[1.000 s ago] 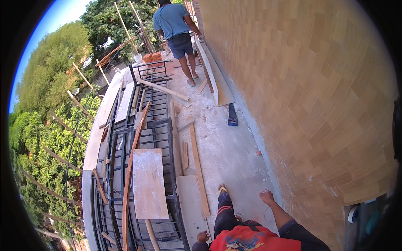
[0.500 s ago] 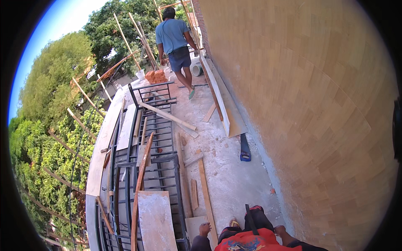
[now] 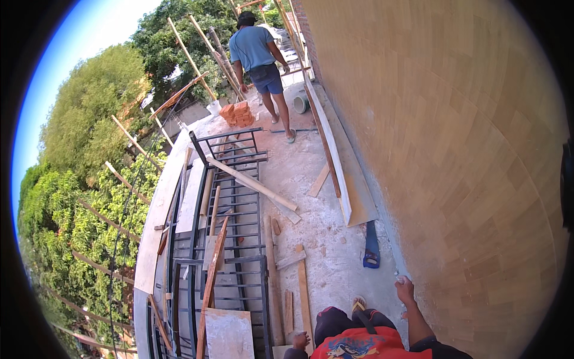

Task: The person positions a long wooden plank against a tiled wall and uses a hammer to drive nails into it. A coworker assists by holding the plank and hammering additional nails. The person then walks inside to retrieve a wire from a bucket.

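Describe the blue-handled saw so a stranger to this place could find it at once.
Start at the big tan brick wall on the right and follow its foot along the concrete floor. Just past the long plank leaning on the wall lies the hand saw, ahead of the person's right hand. It alone is blue among pale timber offcuts.

A metal railing (image 3: 230, 215) lies flat on the floor (image 3: 323, 239) at 11 o'clock, a handsaw (image 3: 371, 245) at 1 (beside the wall (image 3: 454, 149)), and bricks (image 3: 237, 113) stack far ahead at 12.
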